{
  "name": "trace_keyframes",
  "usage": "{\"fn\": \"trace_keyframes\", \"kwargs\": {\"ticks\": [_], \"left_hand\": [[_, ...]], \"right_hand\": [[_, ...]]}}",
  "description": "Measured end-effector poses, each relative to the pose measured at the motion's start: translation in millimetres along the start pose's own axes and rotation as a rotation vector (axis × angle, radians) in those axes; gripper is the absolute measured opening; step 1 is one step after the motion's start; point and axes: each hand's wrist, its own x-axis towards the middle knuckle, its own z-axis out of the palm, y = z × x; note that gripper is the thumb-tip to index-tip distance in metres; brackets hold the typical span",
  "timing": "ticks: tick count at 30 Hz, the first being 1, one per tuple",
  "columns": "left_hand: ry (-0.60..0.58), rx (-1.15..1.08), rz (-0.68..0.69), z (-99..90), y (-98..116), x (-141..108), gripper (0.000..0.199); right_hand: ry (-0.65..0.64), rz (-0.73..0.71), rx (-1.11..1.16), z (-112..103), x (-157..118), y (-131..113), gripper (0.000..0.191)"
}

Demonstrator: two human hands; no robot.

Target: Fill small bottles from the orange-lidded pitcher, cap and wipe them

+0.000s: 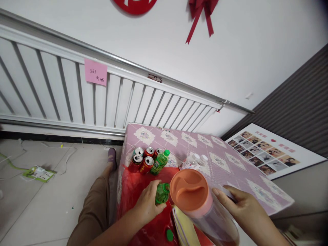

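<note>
My left hand is wrapped round a green bottle, whose open neck points at the pitcher. My right hand grips the handle of a clear pitcher with an orange lid. The pitcher is tilted, its lid end close beside the bottle's mouth. A loose green cap lies on the red plastic sheet below my left hand. Next to it is a folded yellow cloth, partly hidden by the pitcher.
Several opened cans and a capped green bottle stand on the patterned table cover. Clear bottles with white caps are behind the pitcher. A radiator runs along the wall; a power strip lies on the floor.
</note>
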Motion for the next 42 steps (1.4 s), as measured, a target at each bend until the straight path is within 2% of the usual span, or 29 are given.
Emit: {"fn": "trace_keyframes", "kwargs": {"ticks": [10,30,37,42], "left_hand": [[0.001,0.006,0.000,-0.4,0,0,0.079],[-0.001,0.000,-0.005,-1.0,2,0,0.078],[0.000,0.002,-0.006,0.1,0,0,0.079],[0.006,-0.010,0.006,0.5,-1,-1,0.078]], "right_hand": [[-0.032,0.021,-0.039,-2,1,-3,0.048],[0.003,0.011,0.002,-1,2,-7,0.044],[-0.024,0.028,-0.009,-4,1,-8,0.045],[0.005,0.026,-0.020,-4,0,-16,0.047]]}}
